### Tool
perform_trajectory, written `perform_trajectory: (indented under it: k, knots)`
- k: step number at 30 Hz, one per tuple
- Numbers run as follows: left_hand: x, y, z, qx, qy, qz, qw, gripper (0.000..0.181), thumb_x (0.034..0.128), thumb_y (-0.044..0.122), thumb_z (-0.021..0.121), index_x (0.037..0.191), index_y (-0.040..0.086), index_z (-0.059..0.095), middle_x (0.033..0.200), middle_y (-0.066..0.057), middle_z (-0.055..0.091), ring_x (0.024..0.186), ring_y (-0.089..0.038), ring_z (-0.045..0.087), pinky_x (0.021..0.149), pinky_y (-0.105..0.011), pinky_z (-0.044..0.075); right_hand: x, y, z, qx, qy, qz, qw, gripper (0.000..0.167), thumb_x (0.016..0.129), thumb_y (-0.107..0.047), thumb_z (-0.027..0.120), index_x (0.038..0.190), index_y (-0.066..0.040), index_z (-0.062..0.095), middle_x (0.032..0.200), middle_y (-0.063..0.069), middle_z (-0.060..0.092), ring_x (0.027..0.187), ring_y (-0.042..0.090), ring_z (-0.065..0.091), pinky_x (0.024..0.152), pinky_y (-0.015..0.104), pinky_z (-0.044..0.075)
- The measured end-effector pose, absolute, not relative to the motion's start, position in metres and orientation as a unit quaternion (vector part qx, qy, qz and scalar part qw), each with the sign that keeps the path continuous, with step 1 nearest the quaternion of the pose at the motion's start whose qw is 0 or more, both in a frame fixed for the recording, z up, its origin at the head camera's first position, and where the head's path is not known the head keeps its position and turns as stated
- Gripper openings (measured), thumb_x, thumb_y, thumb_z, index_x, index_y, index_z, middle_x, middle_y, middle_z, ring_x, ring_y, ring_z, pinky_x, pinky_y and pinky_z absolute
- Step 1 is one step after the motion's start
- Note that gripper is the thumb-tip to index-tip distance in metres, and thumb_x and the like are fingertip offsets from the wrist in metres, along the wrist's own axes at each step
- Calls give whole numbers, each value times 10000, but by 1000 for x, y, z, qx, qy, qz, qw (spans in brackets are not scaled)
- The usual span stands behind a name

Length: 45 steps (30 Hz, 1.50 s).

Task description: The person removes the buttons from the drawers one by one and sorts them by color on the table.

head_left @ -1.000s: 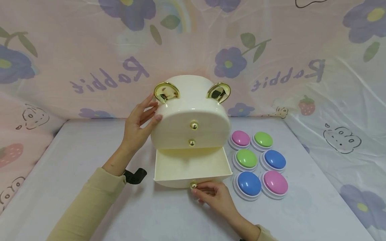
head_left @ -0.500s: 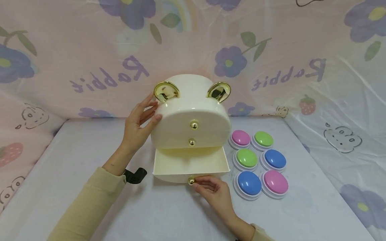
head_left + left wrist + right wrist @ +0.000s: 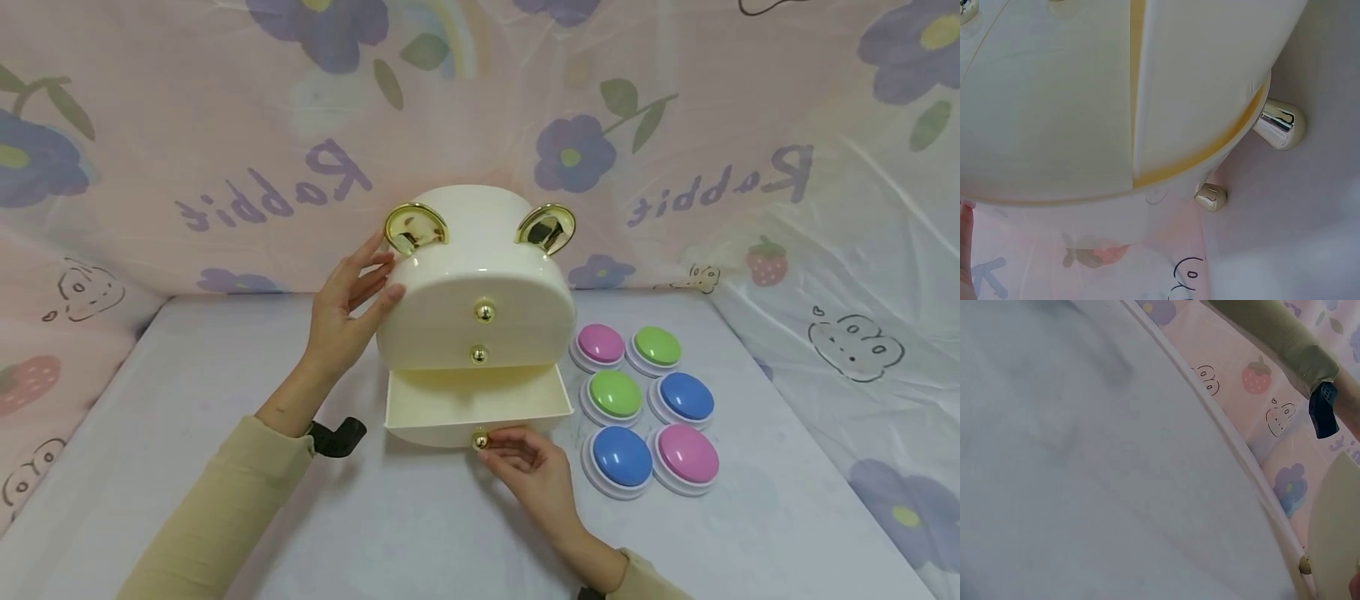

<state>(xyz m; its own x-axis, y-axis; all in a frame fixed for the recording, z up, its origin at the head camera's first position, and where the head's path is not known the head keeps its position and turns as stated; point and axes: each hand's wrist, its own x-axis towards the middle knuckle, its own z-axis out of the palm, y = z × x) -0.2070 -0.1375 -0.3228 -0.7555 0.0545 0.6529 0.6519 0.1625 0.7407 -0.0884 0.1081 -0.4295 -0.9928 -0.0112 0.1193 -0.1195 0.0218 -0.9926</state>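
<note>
A cream drawer box (image 3: 480, 250) with gold ears stands upright at the table's middle in the head view. Its bottom drawer (image 3: 480, 398) sticks partly out, with nothing visible inside. My right hand (image 3: 536, 479) pinches the gold knob (image 3: 480, 440) on that drawer's front. Against the box's upper left side rests my left hand (image 3: 347, 308), fingers stretched along the side and thumb at the front edge. The two upper drawers, each with a gold knob, sit flush. In the left wrist view the box's side wall (image 3: 1047, 125) and gold feet (image 3: 1282, 125) show up close.
Several round push buttons with white bases stand right of the box, among them a pink one (image 3: 600, 343), a green one (image 3: 615, 393) and a blue one (image 3: 622, 457). A white cloth covers the table (image 3: 225, 375). Printed fabric (image 3: 480, 108) hangs behind.
The bottom drawer has slid inward toward the box, and my right hand has moved away from me with the knob. My left hand has kept its place on the side.
</note>
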Motion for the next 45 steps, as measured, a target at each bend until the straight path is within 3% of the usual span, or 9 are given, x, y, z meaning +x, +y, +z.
perform_trajectory:
  k: [9, 45]
  knots:
    - [-205, -136, -321, -241, -725, -597, 245, 649, 862, -18, 675, 1444, 156, 446, 1242, -133, 556, 1200, -282, 580, 1003, -235, 483, -97, 102, -432, 24, -708, 701, 75, 254, 719, 81, 778, 946, 79, 664, 905, 219, 681, 760, 117, 668, 695, 218, 592]
    - [-205, -137, -320, -228, -736, -590, 240, 667, 868, -18, 666, 1455, 197, 432, 1246, -117, 558, 1206, -252, 580, 1007, -231, 477, -133, 86, -431, 22, -693, 713, 106, 219, 737, 103, 754, 933, 108, 656, 895, 274, 667, 721, 86, 660, 663, 175, 571]
